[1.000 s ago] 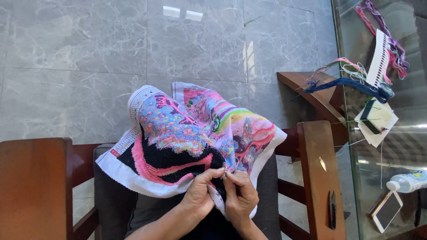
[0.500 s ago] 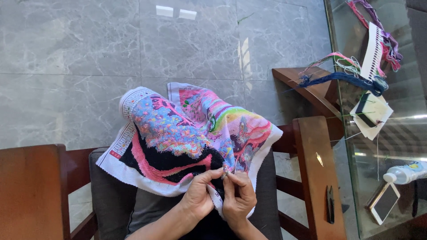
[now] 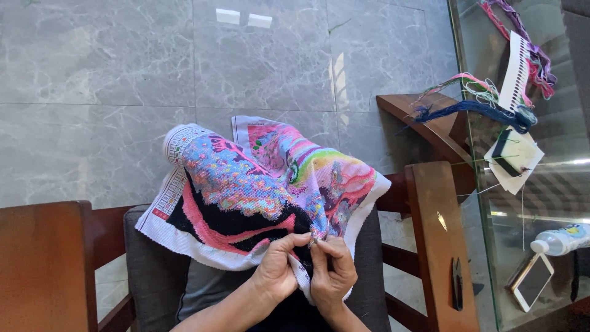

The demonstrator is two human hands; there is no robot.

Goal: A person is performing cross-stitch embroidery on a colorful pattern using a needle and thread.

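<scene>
A large cross-stitch cloth (image 3: pixel 258 184), stitched in pink, blue, black and rainbow colours with a white border, lies draped over my lap. My left hand (image 3: pixel 279 270) pinches a fold of the cloth at its near edge. Right beside it, my right hand (image 3: pixel 332 273) also grips the cloth, with thumb and fingers pressed together at the stitched spot between both hands. Any needle there is too small to make out.
Wooden chair arms flank me, left (image 3: pixel 43 270) and right (image 3: pixel 439 246); small black snips (image 3: pixel 456 283) lie on the right arm. A glass table (image 3: pixel 553 184) at right holds a thread organiser card (image 3: pixel 516 77), a phone (image 3: pixel 531 281), a bottle (image 3: pixel 562 238) and a paper pad (image 3: pixel 513 157). Grey tile floor (image 3: pixel 123 74) lies ahead.
The view has shifted slightly. Both hands stay pinched together on the cloth with only small finger movement.
</scene>
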